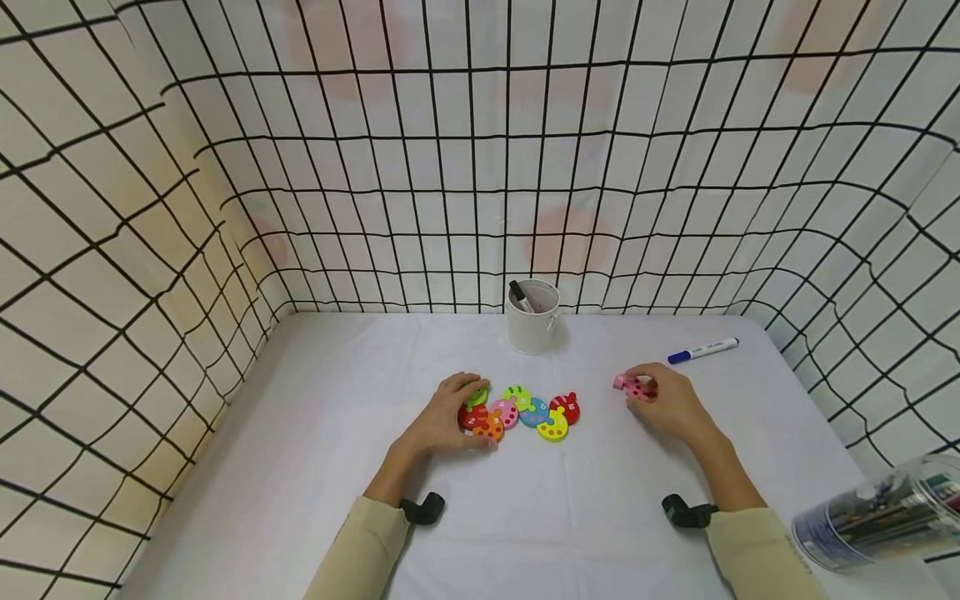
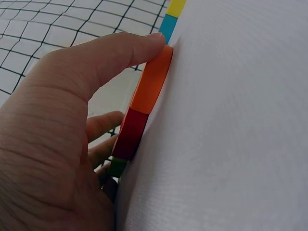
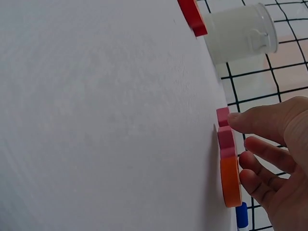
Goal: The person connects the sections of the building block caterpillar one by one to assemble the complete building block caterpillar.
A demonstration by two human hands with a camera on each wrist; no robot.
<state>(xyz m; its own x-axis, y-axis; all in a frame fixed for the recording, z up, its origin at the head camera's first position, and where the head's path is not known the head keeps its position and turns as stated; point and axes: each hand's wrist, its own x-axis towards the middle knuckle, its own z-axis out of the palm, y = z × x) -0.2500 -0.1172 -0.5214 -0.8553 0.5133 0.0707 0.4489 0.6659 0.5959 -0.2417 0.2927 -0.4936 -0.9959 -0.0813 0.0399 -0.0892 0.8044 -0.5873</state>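
A wavy chain of numbered, flat puzzle pieces lies on the white table. My left hand (image 1: 450,414) curves around its left end, thumb on the edge of the orange piece (image 2: 153,82). The red piece (image 2: 130,134) and green piece (image 2: 117,168) sit between thumb and fingers. A red piece (image 1: 566,408) and a yellow one (image 1: 553,426) form the right end. Apart from the chain, my right hand (image 1: 667,400) pinches a pink dotted puzzle piece (image 1: 634,387). An orange edge (image 3: 231,182) adjoins the pink one by the fingers; whether it is a separate piece I cannot tell.
A small white bucket (image 1: 532,329) with a black-capped marker (image 1: 519,295) inside stands behind the chain. A blue-capped marker (image 1: 703,351) lies beyond my right hand. At the right front is a clear jar (image 1: 873,517) of pencil-like sticks. Black-and-white grid cloth surrounds the table.
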